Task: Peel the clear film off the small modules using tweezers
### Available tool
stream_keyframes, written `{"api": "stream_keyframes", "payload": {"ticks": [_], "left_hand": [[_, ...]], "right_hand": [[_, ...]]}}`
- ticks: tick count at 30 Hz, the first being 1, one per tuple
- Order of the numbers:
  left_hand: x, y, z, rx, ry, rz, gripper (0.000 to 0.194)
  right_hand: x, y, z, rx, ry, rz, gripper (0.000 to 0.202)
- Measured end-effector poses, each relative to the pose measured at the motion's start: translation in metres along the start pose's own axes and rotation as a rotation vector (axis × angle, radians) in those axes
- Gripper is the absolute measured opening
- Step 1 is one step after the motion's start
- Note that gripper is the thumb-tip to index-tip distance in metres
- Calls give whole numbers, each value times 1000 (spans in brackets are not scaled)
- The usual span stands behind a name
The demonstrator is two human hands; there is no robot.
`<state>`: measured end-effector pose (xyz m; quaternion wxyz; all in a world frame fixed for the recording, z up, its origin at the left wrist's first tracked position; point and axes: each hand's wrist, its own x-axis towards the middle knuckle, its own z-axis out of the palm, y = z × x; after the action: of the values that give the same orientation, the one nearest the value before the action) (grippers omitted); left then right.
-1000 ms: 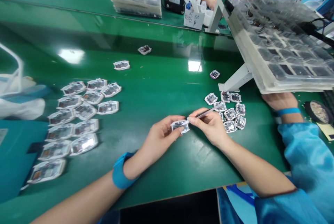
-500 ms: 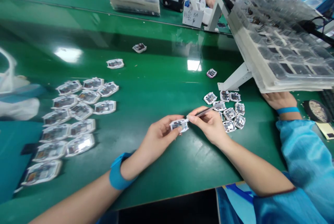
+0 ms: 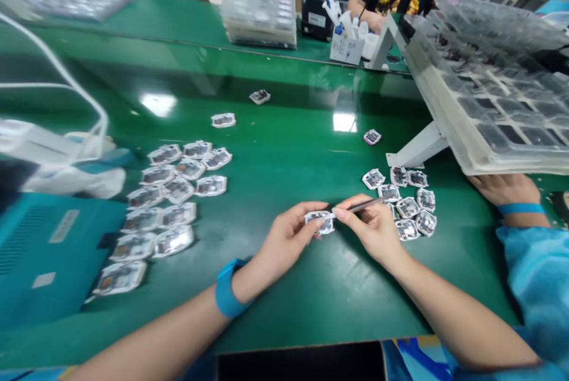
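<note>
Near the middle of the bench, my left hand [image 3: 291, 230] pinches a small white-rimmed electronic housing [image 3: 323, 224], like an open smartwatch case with circuit parts showing. My right hand [image 3: 371, 227] is closed on slim metal tweezers [image 3: 370, 204], which slant up to the right. Its thumb and fingertip meet at the right edge of the housing; what they touch there is too small to make out. Just beyond my right hand lies a cluster of similar housings [image 3: 407, 207]. More housings [image 3: 178, 189] lie in rows to the left of my left hand.
A teal box [image 3: 48, 250] and white cable [image 3: 84, 93] stand at left. Clear trays [image 3: 502, 96] on a raised stand overhang the right side, with a co-worker's hand [image 3: 507, 188] beneath. Stacked trays [image 3: 260, 13] and a pen holder [image 3: 347, 48] sit behind; another person is opposite.
The camera view has swung left, so everything appears further right and slightly lower, and more of the teal box shows. Both hands keep nearly the same hold on the housing and tweezers.
</note>
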<state>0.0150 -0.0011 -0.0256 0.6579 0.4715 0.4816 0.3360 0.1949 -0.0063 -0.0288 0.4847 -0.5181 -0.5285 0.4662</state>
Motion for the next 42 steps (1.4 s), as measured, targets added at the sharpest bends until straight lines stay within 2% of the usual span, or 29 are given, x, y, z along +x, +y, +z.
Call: {"api": "stream_keyframes", "payload": {"ticks": [4, 9, 14, 17, 19, 23, 27, 32, 42], "left_hand": [[1, -3, 2, -45, 2, 67, 27], [0, -8, 4, -4, 36, 120, 27], [4, -13, 4, 25, 56, 148, 31], [6, -10, 3, -35, 36, 102, 35], [6, -6, 1, -110, 16, 31, 37], [3, 3, -1, -313, -21, -68, 37], [1, 6, -1, -406, -45, -122, 35], [1, 5, 0, -389, -45, -148, 37], [1, 7, 1, -262, -54, -166, 38]], "right_hand": [[-2, 0, 3, -24, 20, -14, 14], [-6, -1, 6, -48, 46, -50, 12], [-12, -1, 6, -140, 36, -216, 3], [-12, -2, 4, -192, 34, -326, 6], [-11, -4, 2, -195, 78, -355, 8], [-6, -5, -1, -50, 144, -238, 8], [-2, -2, 0, 21, 68, -109, 10], [0, 2, 1, -35, 3, -74, 13], [3, 0, -2, 66, -106, 40, 24]]}}
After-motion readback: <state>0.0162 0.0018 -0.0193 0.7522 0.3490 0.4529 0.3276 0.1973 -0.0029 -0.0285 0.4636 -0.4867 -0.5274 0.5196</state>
